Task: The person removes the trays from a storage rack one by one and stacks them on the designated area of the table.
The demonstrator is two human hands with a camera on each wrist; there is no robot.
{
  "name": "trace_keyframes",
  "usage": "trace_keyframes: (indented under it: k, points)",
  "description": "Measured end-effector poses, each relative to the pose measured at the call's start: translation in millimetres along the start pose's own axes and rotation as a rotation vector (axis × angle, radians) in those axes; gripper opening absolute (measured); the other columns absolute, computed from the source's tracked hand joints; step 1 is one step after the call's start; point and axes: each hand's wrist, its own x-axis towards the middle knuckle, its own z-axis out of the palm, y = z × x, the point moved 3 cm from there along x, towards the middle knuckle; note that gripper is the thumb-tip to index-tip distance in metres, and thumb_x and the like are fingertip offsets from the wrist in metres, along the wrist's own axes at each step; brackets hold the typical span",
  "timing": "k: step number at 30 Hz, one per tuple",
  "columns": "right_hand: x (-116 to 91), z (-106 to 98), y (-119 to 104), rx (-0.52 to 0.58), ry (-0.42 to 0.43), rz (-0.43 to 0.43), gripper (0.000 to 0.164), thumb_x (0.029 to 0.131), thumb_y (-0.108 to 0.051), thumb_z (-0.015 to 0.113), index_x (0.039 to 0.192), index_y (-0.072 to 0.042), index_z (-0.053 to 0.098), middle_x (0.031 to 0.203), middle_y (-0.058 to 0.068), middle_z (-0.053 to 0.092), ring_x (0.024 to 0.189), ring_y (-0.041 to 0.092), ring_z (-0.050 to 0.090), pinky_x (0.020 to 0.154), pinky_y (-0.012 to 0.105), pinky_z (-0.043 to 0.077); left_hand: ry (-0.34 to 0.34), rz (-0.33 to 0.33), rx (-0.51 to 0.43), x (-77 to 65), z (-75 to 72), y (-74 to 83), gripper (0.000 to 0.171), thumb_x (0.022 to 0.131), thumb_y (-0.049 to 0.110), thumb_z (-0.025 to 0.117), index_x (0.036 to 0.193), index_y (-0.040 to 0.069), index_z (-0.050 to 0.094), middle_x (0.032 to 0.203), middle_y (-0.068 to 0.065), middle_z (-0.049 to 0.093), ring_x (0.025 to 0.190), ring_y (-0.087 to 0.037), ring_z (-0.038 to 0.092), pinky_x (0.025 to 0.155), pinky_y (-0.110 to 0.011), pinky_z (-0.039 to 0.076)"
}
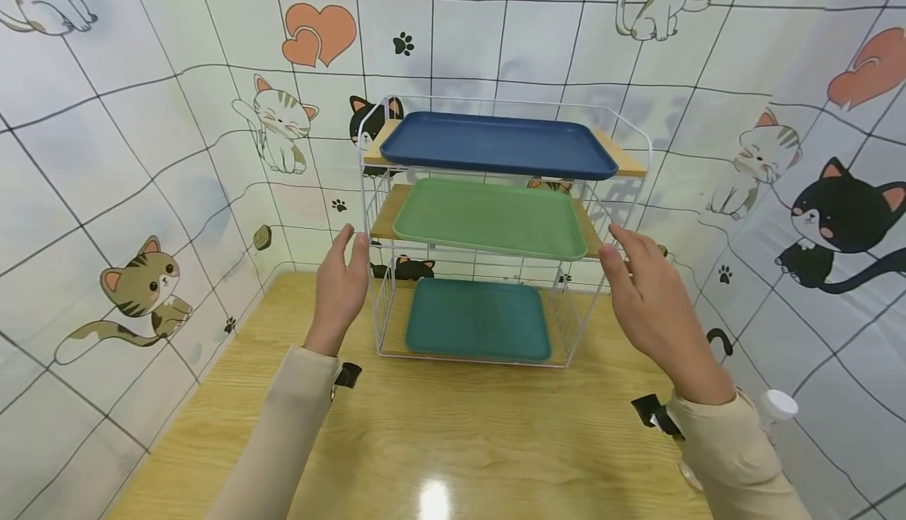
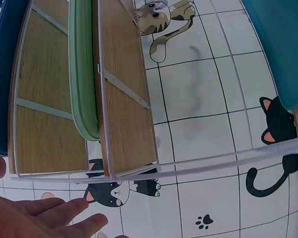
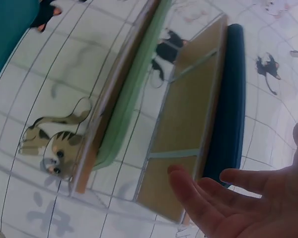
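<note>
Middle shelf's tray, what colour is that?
The tray is light green; the head view shows it best.

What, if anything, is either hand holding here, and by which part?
Nothing is held: the left hand and right hand flank the three-tier rack, with no fingers curled round it.

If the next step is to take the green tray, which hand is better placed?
Probably the right hand, slightly: in the head view, its fingertips appear closer to the green tray than those of the left hand. Both hands are empty.
</note>
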Motion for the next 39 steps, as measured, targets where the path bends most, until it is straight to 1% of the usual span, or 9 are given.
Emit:
trace_keyframes:
  k: [6, 10, 15, 18, 20, 24, 27, 34, 39]
  points:
    - [14, -13, -11, 0.067, 0.055, 0.001, 0.062, 0.112, -0.047, 0.024, 0.158, -0.009, 0.039, 0.146, 0.022, 0.05, 0.102, 0.04, 0.067, 0.093, 0.061, 0.046, 0.038, -0.039, -0.078, 9.4, 3.1, -4.3, 0.072, 0.107, 0.057, 0.037, 0.162, 0.012, 0.029, 0.166, -0.006, 0.032, 0.154, -0.027, 0.027, 0.122, -0.05, 0.026]
    - [25, -22, -16, 0.126, 0.073, 0.029, 0.065, 0.111, -0.052, 0.023, 0.157, -0.01, 0.042, 0.149, 0.02, 0.049, 0.101, 0.042, 0.07, 0.088, 0.059, 0.05, 0.045, -0.067, -0.14, 16.0, 6.5, -9.2, 0.072, 0.106, 0.058, 0.038, 0.162, 0.013, 0.029, 0.166, -0.006, 0.032, 0.154, -0.026, 0.028, 0.122, -0.049, 0.027]
    - [40, -28, -18, 0.191, 0.087, 0.093, 0.076, 0.107, -0.062, 0.021, 0.159, -0.009, 0.035, 0.155, 0.018, 0.043, 0.105, 0.043, 0.071, 0.095, 0.058, 0.048, 0.073, -0.086, -0.203, 23.7, 10.3, -14.3, 0.068, 0.107, 0.054, 0.042, 0.161, 0.015, 0.032, 0.165, -0.005, 0.033, 0.153, -0.024, 0.029, 0.122, -0.046, 0.029]
    - [47, -30, -16, 0.225, 0.08, 0.141, 0.079, 0.104, -0.067, 0.02, 0.162, -0.015, 0.03, 0.155, 0.017, 0.045, 0.107, 0.041, 0.071, 0.101, 0.059, 0.043, 0.089, -0.085, -0.22, 27.1, 13.7, -16.4, 0.066, 0.107, 0.05, 0.044, 0.161, 0.015, 0.032, 0.165, -0.003, 0.034, 0.153, -0.023, 0.028, 0.122, -0.046, 0.028]
    - [52, -32, -14, 0.246, 0.062, 0.173, 0.08, 0.102, -0.07, 0.019, 0.164, -0.021, 0.026, 0.15, 0.017, 0.052, 0.106, 0.037, 0.072, 0.1, 0.058, 0.042, 0.093, -0.081, -0.229, 29.2, 16.2, -18.1, 0.065, 0.107, 0.048, 0.046, 0.161, 0.014, 0.032, 0.164, -0.003, 0.035, 0.154, -0.022, 0.027, 0.122, -0.046, 0.027]
    - [64, -33, -10, 0.308, 0.009, 0.217, 0.082, 0.1, -0.075, 0.021, 0.165, -0.026, 0.021, 0.149, 0.018, 0.053, 0.103, 0.023, 0.074, 0.112, 0.061, 0.035, 0.102, -0.08, -0.243, 32.5, 21.0, -21.6, 0.064, 0.107, 0.045, 0.05, 0.16, 0.014, 0.034, 0.164, -0.003, 0.036, 0.153, -0.023, 0.029, 0.122, -0.046, 0.029]
    - [74, -31, -7, 0.354, -0.02, 0.23, 0.084, 0.1, -0.075, 0.022, 0.165, -0.023, 0.021, 0.155, 0.018, 0.047, 0.099, 0.012, 0.073, 0.117, 0.059, 0.03, 0.11, -0.085, -0.245, 34.6, 23.9, -25.3, 0.063, 0.107, 0.043, 0.051, 0.16, 0.014, 0.036, 0.163, -0.004, 0.037, 0.152, -0.024, 0.032, 0.121, -0.045, 0.031]
    - [89, -28, 0, 0.395, -0.054, 0.245, 0.087, 0.101, -0.073, 0.022, 0.165, -0.015, 0.017, 0.147, 0.024, 0.054, 0.084, -0.005, 0.069, 0.121, 0.054, 0.027, 0.095, -0.094, -0.243, 39.6, 32.4, -35.8, 0.062, 0.108, 0.042, 0.049, 0.159, 0.011, 0.037, 0.16, -0.012, 0.041, 0.149, -0.027, 0.037, 0.119, -0.047, 0.034]
    - [98, -28, 1, 0.445, -0.036, 0.247, 0.08, 0.105, -0.064, 0.022, 0.163, -0.009, 0.023, 0.158, 0.019, 0.042, 0.092, -0.002, 0.07, 0.111, 0.04, 0.045, 0.078, -0.086, -0.269, 42.3, 37.6, -41.0, 0.057, 0.108, 0.039, 0.05, 0.157, 0.01, 0.042, 0.156, -0.014, 0.046, 0.148, -0.03, 0.039, 0.12, -0.046, 0.033]
